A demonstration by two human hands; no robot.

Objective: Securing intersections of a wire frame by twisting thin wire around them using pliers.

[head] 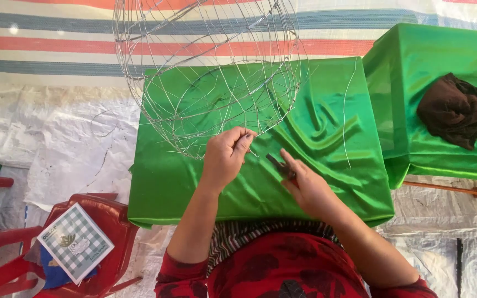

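While the left hand (226,154) pinches the wire basket (208,72) rim, the right hand (307,187) grips small pliers (280,165) over green cloth (327,138)

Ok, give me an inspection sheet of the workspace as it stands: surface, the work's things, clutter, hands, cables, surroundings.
Surface: low table under shiny green satin cloth, creased at the middle.
Work's things: round silver wire-frame basket resting on the cloth; dark metal pliers; loose thin wire strand lying on the cloth.
Clutter: crumpled dark brown cloth on a second green-covered table.
Hands: left hand pinches a wire at the frame's near edge; right hand holds the pliers.
Cables: nothing seen.
Surroundings: red plastic chair bearing a green-checked card packet; white plastic sheeting on the floor; striped tarpaulin behind.
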